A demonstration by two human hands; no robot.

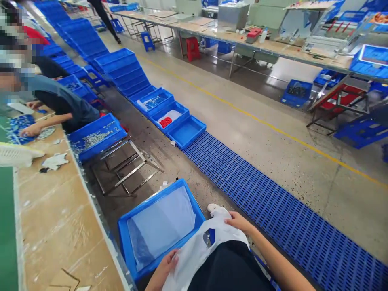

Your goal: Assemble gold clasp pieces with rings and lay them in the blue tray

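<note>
A thin white sheet (189, 252), cloth or plastic, lies spread across my lap, with a torn-looking hole near its middle. My left hand (168, 264) pinches its near left edge between thumb and fingers. At the far right edge, my right hand (239, 223) grips the same sheet, fingers closed on it. Just beyond and left of my hands sits a blue plastic tray (121, 234), and a pale translucent liner (165, 222) covers its bottom. Part of the sheet hangs close to the tray's right side.
Left of me runs a worktable (60, 202) with cardboard scraps. A co-worker (60, 97) bends over small parts there, beside a blue bin (97, 137) on a metal stand (130, 161). Blue slatted floor panels (257, 186) run along my right, with blue trays (186, 131) at their far end.
</note>
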